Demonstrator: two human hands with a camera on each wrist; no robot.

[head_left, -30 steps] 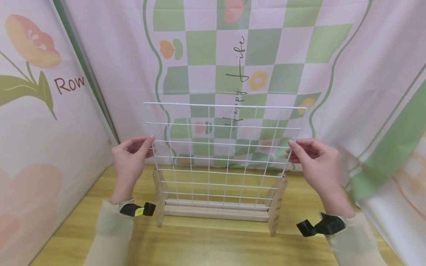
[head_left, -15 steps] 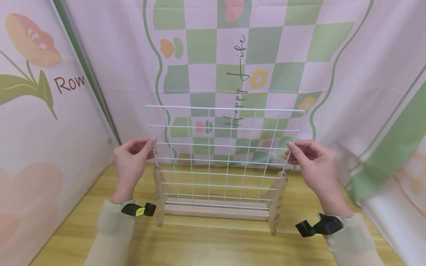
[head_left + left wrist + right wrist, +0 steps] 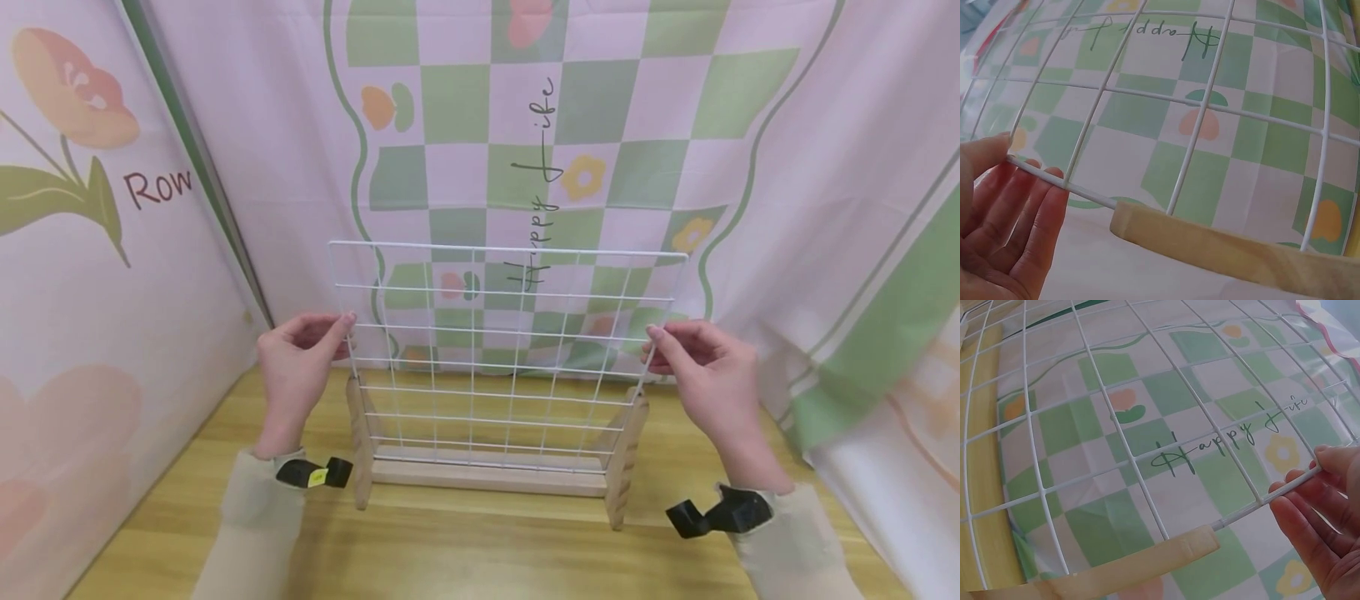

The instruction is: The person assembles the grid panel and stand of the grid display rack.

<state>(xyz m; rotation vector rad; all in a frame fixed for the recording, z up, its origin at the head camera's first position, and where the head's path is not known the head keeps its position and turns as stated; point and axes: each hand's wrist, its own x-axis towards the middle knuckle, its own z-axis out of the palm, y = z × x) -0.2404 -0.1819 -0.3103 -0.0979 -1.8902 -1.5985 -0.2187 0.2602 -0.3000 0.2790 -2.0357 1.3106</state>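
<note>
A white wire grid panel [image 3: 512, 364] stands upright between the two side posts of a wooden stand [image 3: 487, 477], its lower edge at the crossbars. My left hand [image 3: 296, 358] pinches the panel's left edge wire between thumb and fingers, above the left post. On the opposite side my right hand [image 3: 708, 358] pinches the right edge wire at about the same height. In the left wrist view, the fingertips [image 3: 1054, 178] curl under the edge wire, just beyond the end of the wooden post [image 3: 1222, 244]. The right wrist view shows the thumb [image 3: 1329, 456] on top of the wire.
The stand rests on a wood-grain table [image 3: 480, 558]. Behind it hangs a curtain [image 3: 285, 150] with a green check print and lettering. A flower-printed cloth wall [image 3: 67, 317] rises on the left, and more cloth [image 3: 885, 375] drapes down the right.
The grid panel's top edge has dropped slightly between the stand's posts. Both hands still pinch its side wires and have shifted very little.
</note>
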